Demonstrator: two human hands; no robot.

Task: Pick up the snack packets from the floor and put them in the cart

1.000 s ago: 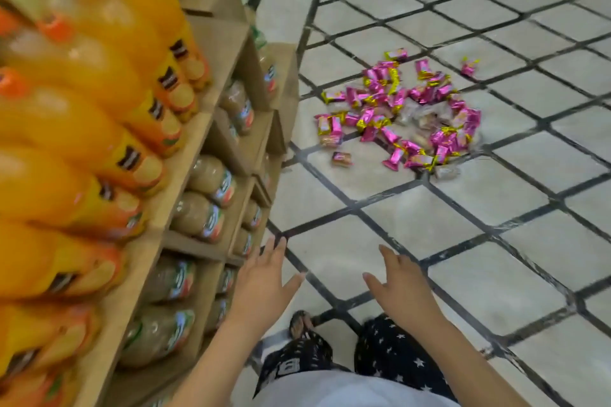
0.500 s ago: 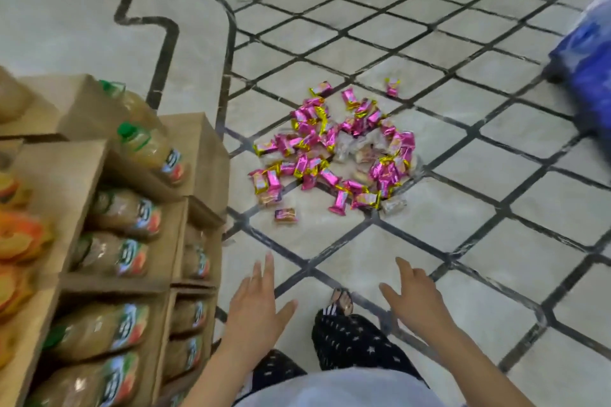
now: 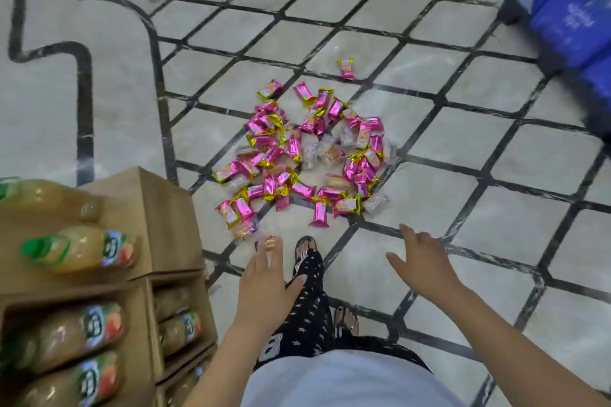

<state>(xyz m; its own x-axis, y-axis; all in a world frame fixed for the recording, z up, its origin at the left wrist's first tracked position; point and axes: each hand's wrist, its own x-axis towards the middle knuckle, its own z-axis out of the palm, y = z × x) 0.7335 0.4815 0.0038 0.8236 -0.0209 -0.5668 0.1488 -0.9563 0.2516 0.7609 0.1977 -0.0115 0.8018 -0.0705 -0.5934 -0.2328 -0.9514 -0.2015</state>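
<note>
Left grip [image 3: 264, 277]: fingers spread, nothing held. Right grip [image 3: 421, 266]: likewise apart, empty. Snack packets [image 3: 307, 155]: heaped on floor [image 3: 429, 195] just ahead of both; one stray packet [image 3: 346, 69] lies beyond. Cart: not seen. Risk judged: slippery wrappers may be dropped if overfilled handfuls are taken; stray may be overlooked.

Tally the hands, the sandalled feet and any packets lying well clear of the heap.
Hands: 2, left hand and right hand, both empty
Sandalled feet: 2
Packets well clear of the heap: 1
Total: 5
</note>
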